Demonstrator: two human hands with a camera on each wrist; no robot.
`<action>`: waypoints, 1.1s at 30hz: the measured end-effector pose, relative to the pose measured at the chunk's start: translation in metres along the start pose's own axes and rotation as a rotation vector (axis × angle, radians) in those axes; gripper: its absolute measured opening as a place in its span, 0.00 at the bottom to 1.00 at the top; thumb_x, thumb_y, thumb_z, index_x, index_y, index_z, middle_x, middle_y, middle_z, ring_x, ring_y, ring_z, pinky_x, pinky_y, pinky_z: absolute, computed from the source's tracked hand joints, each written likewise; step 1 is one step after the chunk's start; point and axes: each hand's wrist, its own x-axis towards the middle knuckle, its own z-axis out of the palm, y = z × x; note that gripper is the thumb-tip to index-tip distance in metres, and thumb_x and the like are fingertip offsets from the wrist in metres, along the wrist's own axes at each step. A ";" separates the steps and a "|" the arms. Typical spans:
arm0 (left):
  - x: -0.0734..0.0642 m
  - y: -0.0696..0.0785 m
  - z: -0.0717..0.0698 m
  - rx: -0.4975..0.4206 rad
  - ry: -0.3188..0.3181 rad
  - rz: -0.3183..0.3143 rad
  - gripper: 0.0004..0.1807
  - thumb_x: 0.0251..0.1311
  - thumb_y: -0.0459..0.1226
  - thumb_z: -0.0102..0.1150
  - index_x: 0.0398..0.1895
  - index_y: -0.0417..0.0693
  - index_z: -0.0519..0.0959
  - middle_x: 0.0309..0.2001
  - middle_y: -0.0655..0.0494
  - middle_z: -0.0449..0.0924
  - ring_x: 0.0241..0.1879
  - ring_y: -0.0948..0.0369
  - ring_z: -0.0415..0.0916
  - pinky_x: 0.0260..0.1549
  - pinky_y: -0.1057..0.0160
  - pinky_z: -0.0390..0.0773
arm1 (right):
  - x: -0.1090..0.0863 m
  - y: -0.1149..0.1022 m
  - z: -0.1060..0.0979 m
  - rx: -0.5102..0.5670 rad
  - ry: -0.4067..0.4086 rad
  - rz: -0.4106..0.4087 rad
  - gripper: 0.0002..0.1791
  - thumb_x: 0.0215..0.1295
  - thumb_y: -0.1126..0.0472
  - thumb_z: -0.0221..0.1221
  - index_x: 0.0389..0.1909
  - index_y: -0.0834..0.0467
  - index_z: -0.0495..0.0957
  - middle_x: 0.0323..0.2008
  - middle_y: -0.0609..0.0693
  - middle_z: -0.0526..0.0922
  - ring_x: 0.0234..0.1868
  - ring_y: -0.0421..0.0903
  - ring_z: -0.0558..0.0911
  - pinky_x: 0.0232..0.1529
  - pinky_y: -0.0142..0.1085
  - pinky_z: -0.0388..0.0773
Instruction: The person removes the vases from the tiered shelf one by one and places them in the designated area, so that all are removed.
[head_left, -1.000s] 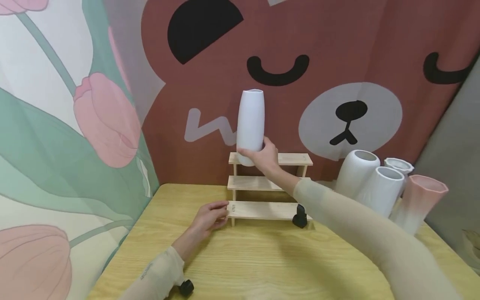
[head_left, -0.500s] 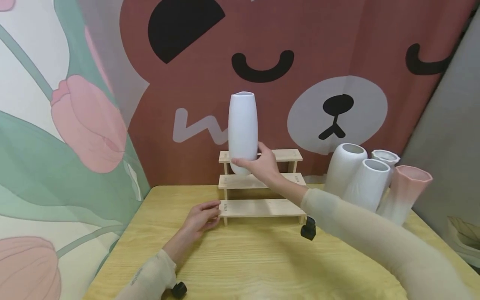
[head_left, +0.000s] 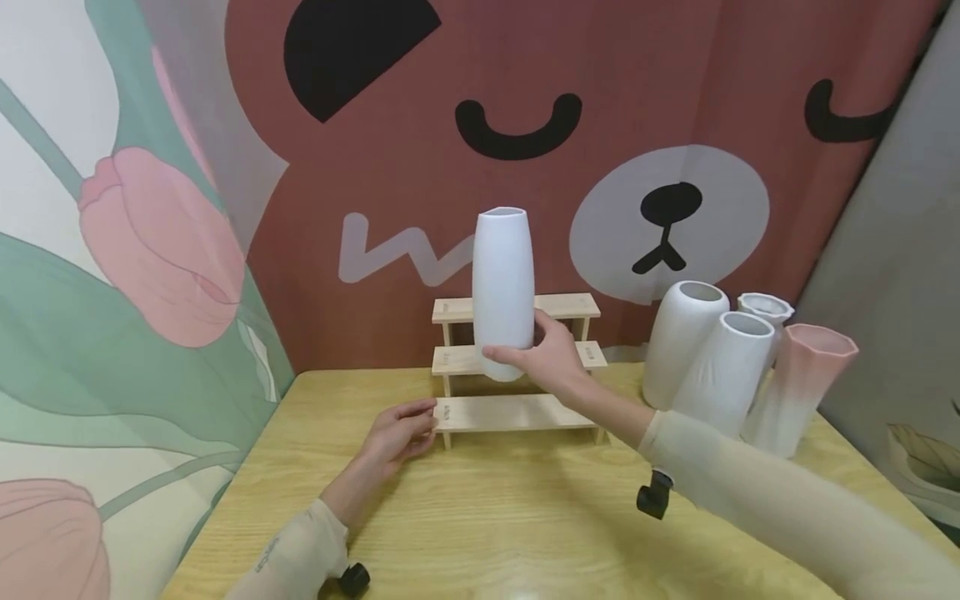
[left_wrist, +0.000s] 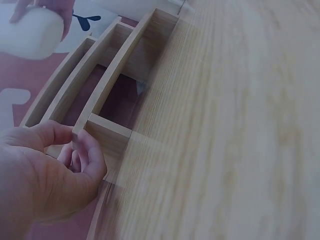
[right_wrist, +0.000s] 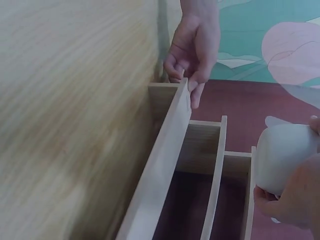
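Observation:
My right hand [head_left: 551,354] grips a tall white vase [head_left: 502,279] low on its body, the thumb across its front. The vase is upright and raised in front of the small three-tier wooden shelf [head_left: 517,414], overlapping its top and middle boards in the head view. In the right wrist view, the vase's rounded base [right_wrist: 282,155] hangs beside the shelf. My left hand [head_left: 397,437] pinches the left end of the lowest board between thumb and fingers, as the left wrist view shows with the fingertips [left_wrist: 87,155] at the board's end.
On the right of the wooden table [head_left: 480,517] stand a rounded white vase [head_left: 682,346], a ribbed white vase [head_left: 723,379], a pink-and-white vase [head_left: 806,392] and a white vase with a wavy rim [head_left: 765,306] behind. A printed bear curtain [head_left: 375,183] hangs behind.
The right hand has brought the white vase down and nearer, from before the top board to a lower height. The left hand keeps its hold on the shelf. The head view has shifted slightly.

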 end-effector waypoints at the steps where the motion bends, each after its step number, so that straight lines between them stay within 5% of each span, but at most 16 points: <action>1: 0.000 0.000 0.000 -0.004 0.001 -0.001 0.22 0.66 0.27 0.64 0.64 0.36 0.77 0.53 0.42 0.77 0.39 0.58 0.77 0.38 0.63 0.82 | -0.003 0.001 -0.002 0.006 -0.005 0.000 0.50 0.42 0.38 0.81 0.68 0.48 0.71 0.54 0.47 0.80 0.53 0.48 0.81 0.48 0.49 0.82; 21: -0.001 0.000 0.004 0.021 0.019 -0.007 0.22 0.66 0.27 0.63 0.64 0.37 0.78 0.53 0.42 0.77 0.38 0.58 0.77 0.36 0.64 0.83 | -0.063 0.036 -0.041 0.006 -0.054 0.036 0.48 0.47 0.44 0.81 0.69 0.50 0.70 0.59 0.52 0.78 0.56 0.54 0.79 0.52 0.51 0.81; 33: 0.001 0.002 0.003 0.020 0.031 -0.008 0.21 0.66 0.26 0.63 0.63 0.37 0.79 0.54 0.42 0.77 0.37 0.57 0.76 0.37 0.64 0.83 | -0.094 0.066 -0.079 -0.055 0.004 0.079 0.49 0.49 0.48 0.81 0.69 0.56 0.67 0.61 0.57 0.76 0.59 0.58 0.77 0.54 0.50 0.80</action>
